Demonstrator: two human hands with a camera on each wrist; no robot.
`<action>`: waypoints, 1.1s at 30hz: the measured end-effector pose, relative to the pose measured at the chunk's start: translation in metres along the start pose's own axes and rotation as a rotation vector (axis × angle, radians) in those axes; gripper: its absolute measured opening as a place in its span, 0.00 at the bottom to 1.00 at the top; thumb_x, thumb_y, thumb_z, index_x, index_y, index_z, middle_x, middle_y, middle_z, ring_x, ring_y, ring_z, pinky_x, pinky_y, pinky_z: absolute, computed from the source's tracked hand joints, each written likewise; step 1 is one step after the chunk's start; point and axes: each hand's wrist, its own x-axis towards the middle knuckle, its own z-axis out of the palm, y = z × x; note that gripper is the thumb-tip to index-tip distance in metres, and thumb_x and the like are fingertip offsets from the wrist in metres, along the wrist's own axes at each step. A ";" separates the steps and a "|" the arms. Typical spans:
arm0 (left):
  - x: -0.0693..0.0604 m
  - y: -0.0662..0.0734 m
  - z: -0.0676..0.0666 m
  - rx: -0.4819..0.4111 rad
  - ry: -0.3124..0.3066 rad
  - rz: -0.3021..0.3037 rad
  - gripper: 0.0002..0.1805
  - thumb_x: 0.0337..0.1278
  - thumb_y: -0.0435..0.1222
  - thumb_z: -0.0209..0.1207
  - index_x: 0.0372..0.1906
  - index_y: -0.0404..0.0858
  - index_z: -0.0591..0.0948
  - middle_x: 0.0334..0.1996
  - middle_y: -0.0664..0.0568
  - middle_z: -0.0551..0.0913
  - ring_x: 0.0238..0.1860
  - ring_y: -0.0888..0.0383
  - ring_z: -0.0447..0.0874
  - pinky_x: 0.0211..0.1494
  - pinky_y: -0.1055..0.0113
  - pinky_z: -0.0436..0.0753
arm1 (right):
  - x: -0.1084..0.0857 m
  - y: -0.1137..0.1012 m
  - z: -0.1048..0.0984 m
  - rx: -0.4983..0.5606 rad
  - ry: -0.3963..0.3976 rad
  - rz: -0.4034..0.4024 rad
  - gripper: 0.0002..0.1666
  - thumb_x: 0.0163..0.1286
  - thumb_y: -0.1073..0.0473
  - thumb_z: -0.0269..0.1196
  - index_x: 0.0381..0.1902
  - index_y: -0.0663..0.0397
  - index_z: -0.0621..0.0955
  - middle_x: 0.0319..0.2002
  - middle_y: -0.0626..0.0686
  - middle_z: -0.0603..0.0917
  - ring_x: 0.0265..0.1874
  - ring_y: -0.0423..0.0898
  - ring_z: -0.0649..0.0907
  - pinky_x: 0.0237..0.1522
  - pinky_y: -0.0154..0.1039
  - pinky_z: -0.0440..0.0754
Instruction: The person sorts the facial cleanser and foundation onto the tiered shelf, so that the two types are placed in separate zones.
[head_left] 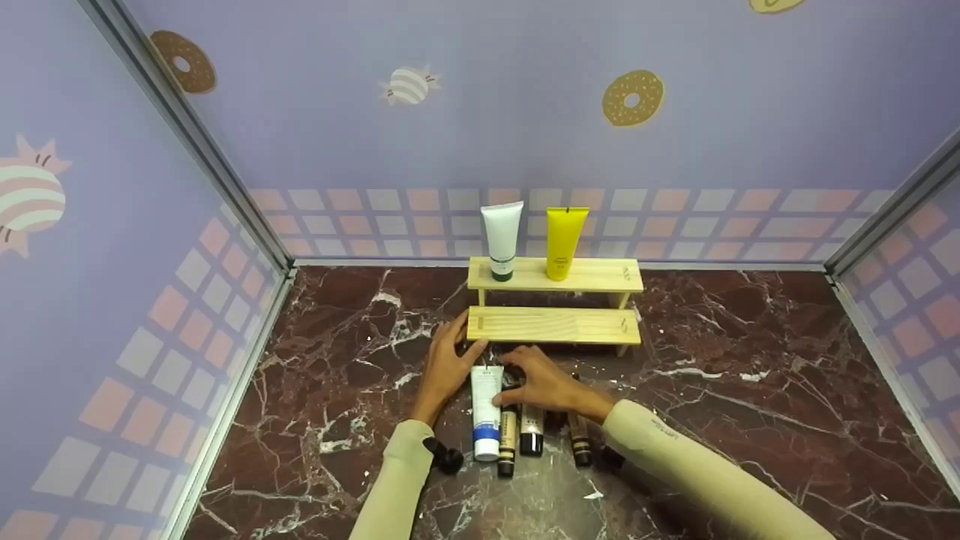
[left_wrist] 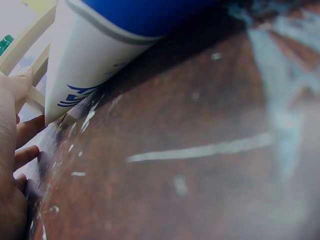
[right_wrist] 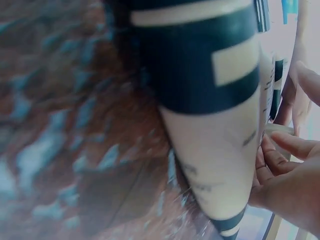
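Note:
My left hand [head_left: 444,364] touches the left end of the lower step of a light wooden two-step rack [head_left: 551,324], its fingers extended. Just right of it, a white tube with a blue band [head_left: 487,405] lies on the marble-patterned surface. My right hand [head_left: 546,384] is over the row of tubes, thumb and forefinger apart at the white tube's right edge; no firm hold shows. Beside it lie a beige tube with black bands [head_left: 507,435], a beige tube with a black cap [head_left: 532,429] and another banded tube [head_left: 580,439], partly hidden by the right hand and sleeve.
On the rack's upper step stand a white tube with a dark green cap [head_left: 502,234] and a yellow tube [head_left: 565,238], both cap down. Behind the rack rises a patterned purple wall [head_left: 510,142]. More wall panels close off the left and right sides.

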 end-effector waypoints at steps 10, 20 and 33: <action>0.000 0.002 0.002 0.012 0.008 -0.020 0.39 0.76 0.51 0.69 0.83 0.39 0.73 0.75 0.40 0.79 0.84 0.35 0.63 0.89 0.39 0.56 | 0.012 0.020 0.015 -0.077 0.022 -0.019 0.55 0.59 0.30 0.82 0.69 0.66 0.82 0.57 0.62 0.82 0.56 0.60 0.80 0.59 0.60 0.84; 0.002 0.001 0.001 0.012 0.004 0.015 0.40 0.76 0.50 0.69 0.83 0.38 0.72 0.72 0.39 0.81 0.82 0.35 0.65 0.90 0.41 0.54 | 0.014 0.017 0.012 -0.096 -0.016 0.018 0.56 0.59 0.31 0.83 0.70 0.66 0.82 0.57 0.63 0.80 0.55 0.60 0.79 0.58 0.61 0.81; 0.001 -0.003 0.000 -0.018 0.010 0.059 0.39 0.76 0.48 0.69 0.83 0.34 0.72 0.71 0.38 0.82 0.78 0.38 0.73 0.91 0.44 0.54 | 0.009 -0.010 0.006 0.010 -0.034 0.161 0.51 0.54 0.44 0.88 0.69 0.64 0.82 0.54 0.59 0.79 0.54 0.56 0.76 0.62 0.59 0.78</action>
